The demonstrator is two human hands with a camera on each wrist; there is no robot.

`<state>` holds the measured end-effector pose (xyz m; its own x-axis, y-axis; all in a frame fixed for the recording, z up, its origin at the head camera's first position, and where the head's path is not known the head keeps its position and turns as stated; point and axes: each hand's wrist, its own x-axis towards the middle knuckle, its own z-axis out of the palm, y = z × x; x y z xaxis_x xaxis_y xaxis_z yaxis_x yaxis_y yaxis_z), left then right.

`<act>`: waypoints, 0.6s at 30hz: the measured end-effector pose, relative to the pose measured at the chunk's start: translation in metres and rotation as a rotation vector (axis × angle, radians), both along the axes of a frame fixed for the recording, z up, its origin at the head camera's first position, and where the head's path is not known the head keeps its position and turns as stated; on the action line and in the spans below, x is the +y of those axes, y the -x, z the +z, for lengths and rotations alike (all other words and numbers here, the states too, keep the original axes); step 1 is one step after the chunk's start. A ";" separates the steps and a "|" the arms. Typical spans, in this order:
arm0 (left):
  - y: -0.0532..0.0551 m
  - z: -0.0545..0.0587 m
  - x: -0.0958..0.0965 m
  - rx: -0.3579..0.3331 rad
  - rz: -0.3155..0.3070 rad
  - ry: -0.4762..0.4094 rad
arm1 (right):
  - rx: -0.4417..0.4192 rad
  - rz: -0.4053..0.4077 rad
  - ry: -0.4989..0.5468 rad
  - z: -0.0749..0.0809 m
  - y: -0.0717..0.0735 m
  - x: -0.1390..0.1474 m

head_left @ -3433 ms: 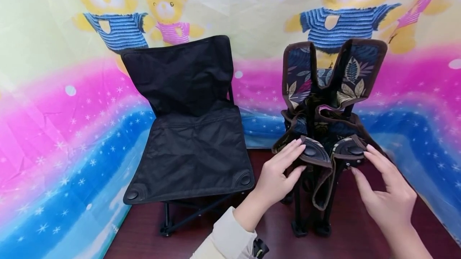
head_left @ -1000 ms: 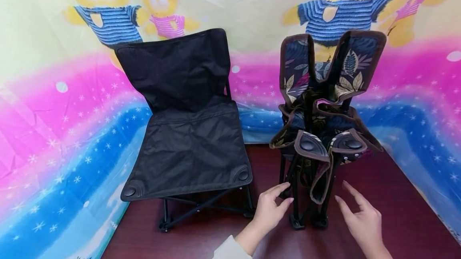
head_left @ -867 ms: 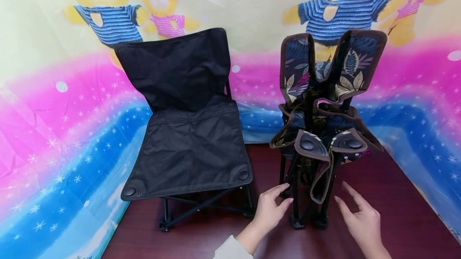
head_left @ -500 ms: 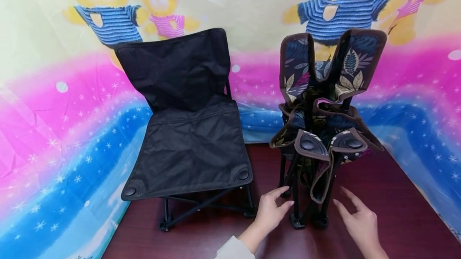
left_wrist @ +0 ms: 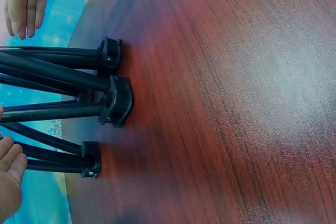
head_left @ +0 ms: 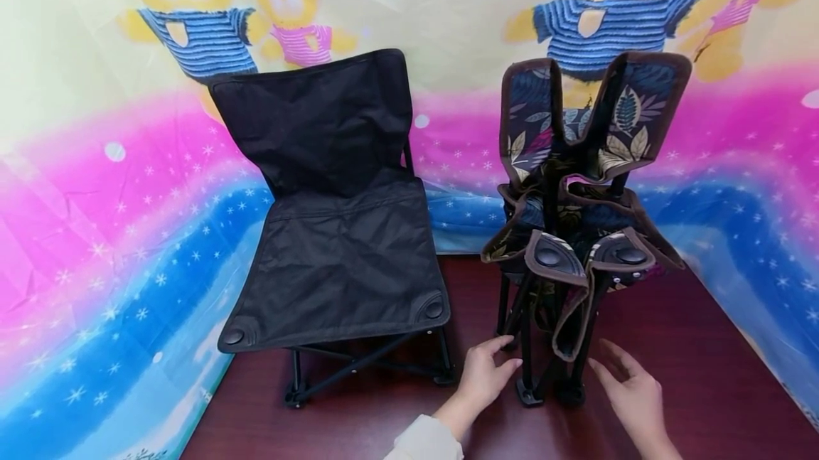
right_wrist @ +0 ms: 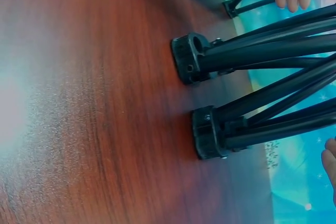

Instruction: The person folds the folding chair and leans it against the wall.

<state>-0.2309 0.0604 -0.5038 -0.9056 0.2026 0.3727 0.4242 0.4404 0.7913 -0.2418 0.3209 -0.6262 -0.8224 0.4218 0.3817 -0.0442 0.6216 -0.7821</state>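
The leaf-print chair (head_left: 630, 136) stands upright, right of centre in the frame, legs drawn in close, its backrest folded into a deep V and its seat bunched. Two front seat corners (head_left: 549, 256) with black discs sit side by side at the front, and a brown-edged fold of cloth (head_left: 569, 332) droops just below them between the legs.

Down at lower centre, the person's left hand (head_left: 481, 378) is loosely open, thumb apart from the fingers, just beside the legs; I can't make out any grip. The right hand (head_left: 630, 392), at lower right, is relaxed and half open on the other side, near the legs and holding nothing. A pale sleeve (head_left: 427, 439) shows at the bottom edge.

Left of centre, a plain black chair (head_left: 348, 261) stands spread out, seat taut, well apart from the patterned one. Both stand on a dark red wood-grain table (head_left: 697, 360). Behind them hangs a pink, blue and cream backdrop (head_left: 454, 119), with cartoon bears (head_left: 604, 33) printed along the top.
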 end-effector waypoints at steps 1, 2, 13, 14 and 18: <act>0.001 -0.001 0.001 -0.003 0.003 0.004 | -0.005 0.010 0.005 0.000 0.000 -0.001; 0.002 -0.002 0.002 0.000 0.007 0.013 | -0.011 0.018 0.007 0.001 0.000 -0.002; 0.011 -0.004 0.011 -0.024 0.028 0.059 | -0.008 0.057 0.034 -0.002 0.008 -0.005; 0.011 -0.004 0.011 -0.037 0.029 0.052 | -0.004 0.066 0.033 -0.002 0.009 -0.005; 0.012 -0.003 0.015 -0.072 0.038 0.024 | -0.001 0.092 0.031 -0.002 0.013 -0.006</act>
